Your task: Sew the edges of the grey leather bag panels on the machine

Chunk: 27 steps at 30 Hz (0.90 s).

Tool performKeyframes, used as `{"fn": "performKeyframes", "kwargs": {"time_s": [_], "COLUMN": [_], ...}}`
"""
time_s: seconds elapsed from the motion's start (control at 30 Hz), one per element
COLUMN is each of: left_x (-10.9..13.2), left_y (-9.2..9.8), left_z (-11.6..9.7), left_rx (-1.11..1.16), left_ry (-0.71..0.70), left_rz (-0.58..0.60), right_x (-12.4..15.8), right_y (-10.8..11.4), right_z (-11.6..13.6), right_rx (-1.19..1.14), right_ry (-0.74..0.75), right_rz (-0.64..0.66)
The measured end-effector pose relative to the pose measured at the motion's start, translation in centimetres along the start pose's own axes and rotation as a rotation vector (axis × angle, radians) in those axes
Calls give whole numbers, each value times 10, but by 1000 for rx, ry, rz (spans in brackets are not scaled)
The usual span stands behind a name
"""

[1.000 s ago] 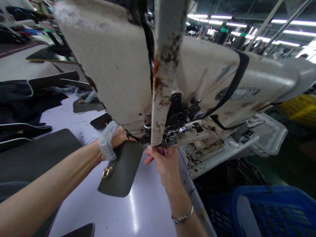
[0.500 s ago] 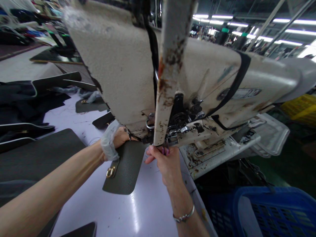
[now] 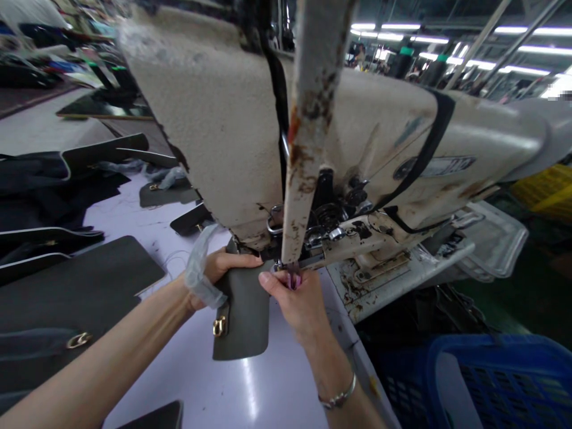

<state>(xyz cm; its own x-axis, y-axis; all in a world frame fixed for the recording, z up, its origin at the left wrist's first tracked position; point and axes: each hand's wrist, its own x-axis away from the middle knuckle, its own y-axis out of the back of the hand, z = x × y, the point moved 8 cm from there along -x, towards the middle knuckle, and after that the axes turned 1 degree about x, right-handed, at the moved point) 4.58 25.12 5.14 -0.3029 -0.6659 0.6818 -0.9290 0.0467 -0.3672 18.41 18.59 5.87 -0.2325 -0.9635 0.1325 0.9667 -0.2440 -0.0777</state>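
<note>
A dark grey-green leather flap (image 3: 250, 316) with rounded lower corners lies under the head of a sewing machine (image 3: 223, 119). A strap with a gold buckle (image 3: 220, 326) runs along its left side. My left hand (image 3: 218, 268) holds the flap at its upper left, one finger stretched toward the needle area; a strip of clear plastic film (image 3: 199, 271) hangs over the wrist. Close by the presser foot, my right hand (image 3: 297, 298) is closed around small scissors with pink handles (image 3: 294, 280), their blades mostly hidden. The needle is hidden behind the rusty upright bar (image 3: 308, 131).
On the white table (image 3: 187, 369), larger dark leather panels (image 3: 102, 268) lie to the left, with black pieces behind them. Another dark piece (image 3: 156, 417) lies at the front edge. A blue basket (image 3: 504, 357) stands low at the right, below a clear plastic tray (image 3: 496, 238).
The flap has swung so its lower end lies farther right and straighter. My left hand has shifted slightly right and down over it. My right hand stays near the presser foot with the scissors.
</note>
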Motion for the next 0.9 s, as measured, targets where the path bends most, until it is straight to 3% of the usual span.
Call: {"fn": "performKeyframes", "kwargs": {"time_s": [0.1,0.17,0.6,0.9], "left_x": [3,4,15,13], "left_y": [-7,-8,-4,-4], "left_z": [24,28,-2,-1], "left_rx": [-86,-79,-66,36], "left_ry": [157,111,-416,-422], "left_rz": [157,184,-141,-154], "right_x": [0,1,-5,-8], "right_y": [1,3,9,11], "right_z": [-2,-2,-2,-6], "right_rx": [-135,-149,-153,-134], "right_ry": [-48,-61,7,42], "right_rz": [-54,-72,2,2]}}
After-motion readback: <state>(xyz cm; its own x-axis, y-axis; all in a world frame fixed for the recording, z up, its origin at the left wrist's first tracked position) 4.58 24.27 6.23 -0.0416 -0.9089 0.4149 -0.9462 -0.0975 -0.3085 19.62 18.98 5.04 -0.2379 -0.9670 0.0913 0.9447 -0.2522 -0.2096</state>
